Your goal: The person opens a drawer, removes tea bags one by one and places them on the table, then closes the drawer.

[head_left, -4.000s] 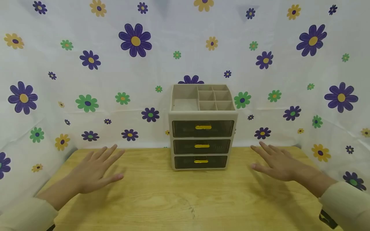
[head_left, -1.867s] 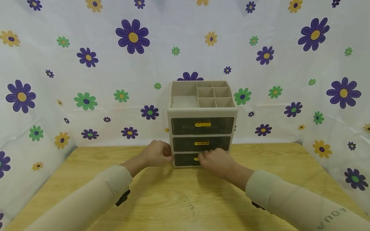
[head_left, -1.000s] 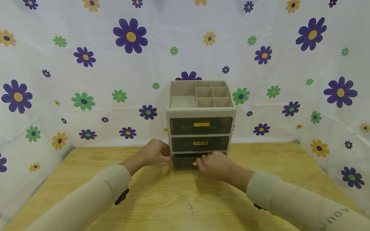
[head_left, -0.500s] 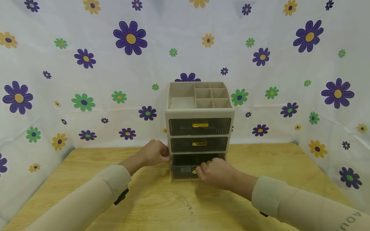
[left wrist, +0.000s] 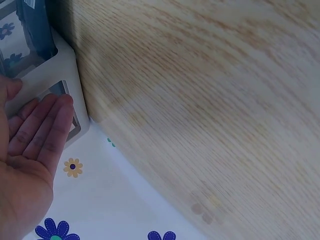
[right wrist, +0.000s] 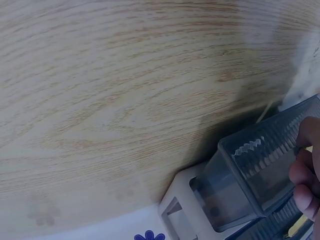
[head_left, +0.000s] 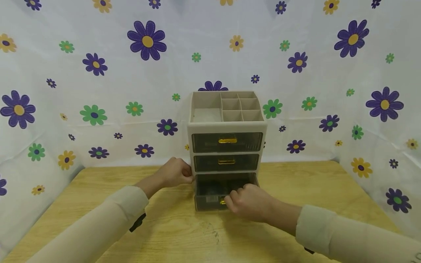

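Observation:
A beige desktop organizer (head_left: 227,127) with three smoky drawers stands on the wooden table. Its bottom drawer (head_left: 208,204) is pulled well out, and its inside looks dark. My right hand (head_left: 251,202) grips the yellow handle (head_left: 222,201) on that drawer, fingers curled round it and covering most of it. In the right wrist view the see-through drawer (right wrist: 235,187) sticks out from the frame. At the organizer's left side, my left hand (head_left: 175,172) rests its nearly straight fingers (left wrist: 56,122) against the side wall, thumb by the front edge.
The middle drawer (head_left: 210,163) and top drawer (head_left: 208,143) are closed. Divided compartments (head_left: 231,115) form the organizer's top. A white flowered cloth (head_left: 115,65) hangs behind and at both sides of the table (head_left: 164,226).
From hovering apart, both hands came to the organizer. My right hand took the bottom handle and drew the drawer out towards me. My left hand has stayed at the side wall since.

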### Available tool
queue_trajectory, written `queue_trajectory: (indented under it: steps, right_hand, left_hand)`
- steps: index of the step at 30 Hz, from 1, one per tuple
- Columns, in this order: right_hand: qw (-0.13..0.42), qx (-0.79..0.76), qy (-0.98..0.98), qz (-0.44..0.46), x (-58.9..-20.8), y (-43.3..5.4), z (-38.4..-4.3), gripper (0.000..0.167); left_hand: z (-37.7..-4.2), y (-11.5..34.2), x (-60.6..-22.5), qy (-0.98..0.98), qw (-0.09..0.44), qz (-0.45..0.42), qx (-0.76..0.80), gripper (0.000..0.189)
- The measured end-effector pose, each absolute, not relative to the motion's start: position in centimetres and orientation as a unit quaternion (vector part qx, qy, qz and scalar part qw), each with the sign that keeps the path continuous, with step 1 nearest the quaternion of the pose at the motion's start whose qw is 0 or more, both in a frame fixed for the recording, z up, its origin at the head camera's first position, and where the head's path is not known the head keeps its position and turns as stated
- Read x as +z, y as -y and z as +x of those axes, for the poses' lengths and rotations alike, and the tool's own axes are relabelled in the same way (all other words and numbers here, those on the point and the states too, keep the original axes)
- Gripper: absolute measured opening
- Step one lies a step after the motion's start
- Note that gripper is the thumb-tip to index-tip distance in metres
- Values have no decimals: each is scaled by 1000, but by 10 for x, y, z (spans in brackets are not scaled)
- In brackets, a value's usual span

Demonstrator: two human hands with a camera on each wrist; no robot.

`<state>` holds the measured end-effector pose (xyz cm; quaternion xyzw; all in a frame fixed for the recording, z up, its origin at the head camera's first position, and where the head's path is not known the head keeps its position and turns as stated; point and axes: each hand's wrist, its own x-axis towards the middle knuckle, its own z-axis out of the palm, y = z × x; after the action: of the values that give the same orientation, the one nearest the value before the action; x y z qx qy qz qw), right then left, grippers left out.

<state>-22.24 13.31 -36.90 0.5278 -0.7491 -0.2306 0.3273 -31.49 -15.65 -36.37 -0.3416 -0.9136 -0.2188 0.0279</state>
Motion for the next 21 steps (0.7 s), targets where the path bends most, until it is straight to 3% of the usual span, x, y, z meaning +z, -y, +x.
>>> queue_trajectory:
  steps: [21]
  right_hand:
    - [335, -214, 697, 597, -360, -142, -206, 18]
  left_hand:
    - [-315, 157, -368, 914, 34, -342, -216, 11]
